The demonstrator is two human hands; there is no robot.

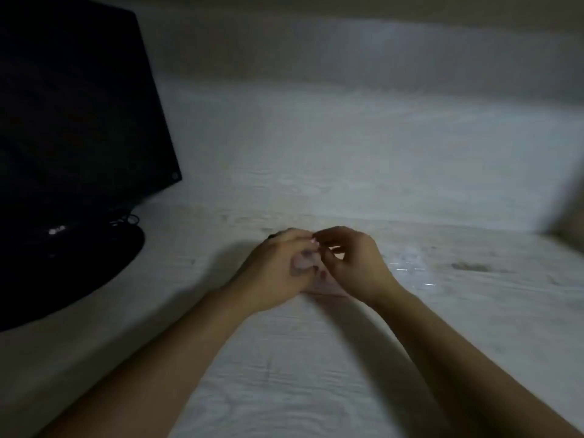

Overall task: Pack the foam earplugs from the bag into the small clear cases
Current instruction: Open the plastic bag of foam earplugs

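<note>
The view is dim and blurred. My left hand [278, 273] and my right hand [354, 263] meet at the middle of the white table [316, 358]. Between them is a small clear case [325, 287], pale and see-through, and its lower edge shows under both hands. My left hand's fingers curl round it from the left. My right hand's thumb and fingers are bent and pinch at its upper part, fingertips touching those of my left hand. No earplug can be made out in the blur.
More clear plastic [410, 270] glints on the table just right of my right hand; bag or cases, I cannot tell. A black monitor [79, 121] on a round base [79, 267] stands at the left. A wall runs along the back.
</note>
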